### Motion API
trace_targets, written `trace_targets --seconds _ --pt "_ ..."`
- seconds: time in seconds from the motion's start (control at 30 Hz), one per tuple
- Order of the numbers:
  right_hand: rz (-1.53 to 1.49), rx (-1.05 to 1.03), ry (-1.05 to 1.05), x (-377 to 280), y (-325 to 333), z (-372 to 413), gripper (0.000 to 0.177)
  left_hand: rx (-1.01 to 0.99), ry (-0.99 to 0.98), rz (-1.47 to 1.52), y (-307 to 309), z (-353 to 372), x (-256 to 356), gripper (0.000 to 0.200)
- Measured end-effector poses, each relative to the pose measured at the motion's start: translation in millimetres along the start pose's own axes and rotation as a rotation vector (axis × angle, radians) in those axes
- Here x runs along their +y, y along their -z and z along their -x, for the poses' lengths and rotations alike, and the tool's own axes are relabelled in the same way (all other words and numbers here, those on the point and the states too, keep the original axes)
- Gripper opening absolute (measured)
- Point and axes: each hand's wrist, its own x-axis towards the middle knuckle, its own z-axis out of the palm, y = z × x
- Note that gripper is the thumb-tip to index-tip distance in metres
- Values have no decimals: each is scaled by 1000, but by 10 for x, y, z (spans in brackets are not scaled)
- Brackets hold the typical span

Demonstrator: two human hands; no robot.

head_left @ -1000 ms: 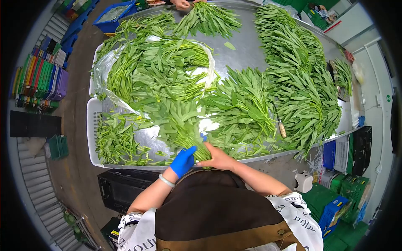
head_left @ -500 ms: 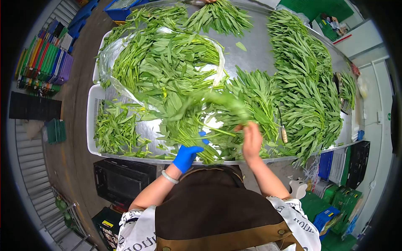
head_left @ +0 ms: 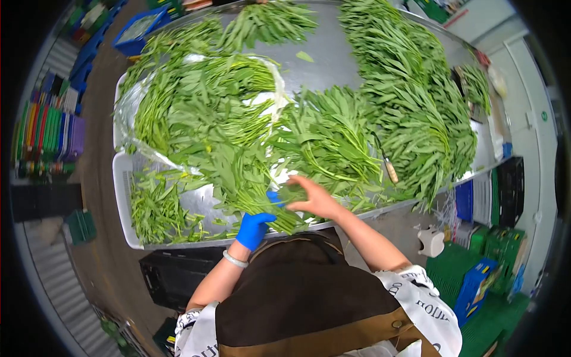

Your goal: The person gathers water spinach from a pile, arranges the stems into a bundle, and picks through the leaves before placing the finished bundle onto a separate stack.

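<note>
My left hand (head_left: 254,229), in a blue glove, is closed round the stems of a bunch of water spinach (head_left: 238,172) at the near edge of the metal table. The bunch's leaves point away from me. Just to the right, my bare right hand (head_left: 318,201) has its thumb and fingers apart, fingertips right beside the stems. Beyond it lies a loose heap of water spinach (head_left: 333,134). A bigger heap (head_left: 196,107) rests on clear plastic farther left.
A knife with a wooden handle (head_left: 390,171) lies beside long stacked rows of greens (head_left: 410,101) on the right. At left, a white basket (head_left: 123,202) borders short cut pieces (head_left: 156,205). A black crate (head_left: 172,273) stands below the table's front edge.
My right hand has moved left to the bunch, and the blurred stem that was sweeping over the greens no longer shows. My left hand keeps its hold. The view has shifted slightly.
</note>
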Motion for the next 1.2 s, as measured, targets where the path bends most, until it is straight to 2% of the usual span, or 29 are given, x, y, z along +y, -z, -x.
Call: trace_targets --seconds 0.03,0.13,0.23,0.27,0.33,0.37,0.47,0.5,0.6,0.67,0.7,0.77,0.8,0.83,0.87,0.93,0.97,1.0,1.07,1.1,1.13,1.2 --pt "-226 -115 -68 47 -87 -62 84 10 20 39 -20 -3 12 53" --pt "-339 -380 -42 -28 -288 -86 90 114 -36 -106 -49 -50 11 51" --pt "-60 -188 -106 -72 -533 23 90 208 68 -273 -59 -37 -3 43" --pt "-135 -146 -131 -56 -585 22 87 234 101 -330 -71 -52 1 41" --pt "-281 -60 -177 95 -695 -34 83 135 132 -426 -94 -85 89 44" --pt "-347 0 -137 264 -794 -80 72 78 150 -467 -48 -100 126 46" --pt "-392 -159 -233 91 -468 -175 62 -12 178 -614 -180 -80 302 54" --pt "-569 -150 -278 101 -433 -161 46 -11 203 -691 -195 -72 350 56" --pt "-1071 -135 -329 82 -345 -150 36 -29 269 -783 -218 -53 433 64" --pt "-1110 -108 -329 80 -337 -158 35 -62 314 -658 -322 -3 520 68" --pt "-1107 -87 -328 104 -378 -165 37 -64 157 -724 -154 -49 339 66" --pt "-1128 26 -272 -4 -456 -161 44 -118 -147 -1077 -198 -107 270 63" --pt "-1128 7 -290 -12 -470 -168 51 -148 -306 -1247 -279 -133 266 61" --pt "-1084 2 -291 -4 -450 -171 54 -146 -409 -1334 -379 -116 329 58" --pt "-1041 2 -292 5 -411 -170 56 -136 -250 -1361 -386 -115 428 58" --pt "-680 94 -249 131 -358 -163 64 -123 66 -1401 -258 -105 637 58" --pt "-500 134 -235 192 -351 -140 69 -191 -174 -1591 -263 -87 679 66" --pt "-291 75 -180 78 -220 -82 64 -207 -443 -1784 -300 -66 738 76" --pt "135 -49 -62 -289 133 22 55 -279 -751 -1995 -1016 -51 1070 82" --pt "316 -164 83 -125 -32 -46 37 -360 -777 -2129 -1082 -87 1054 81" --pt "348 -142 211 -417 100 59 25 -389 -726 -2102 -984 -122 993 81" --pt "403 -247 174 -445 112 66 40 -460 -630 -2047 -796 -238 879 80"
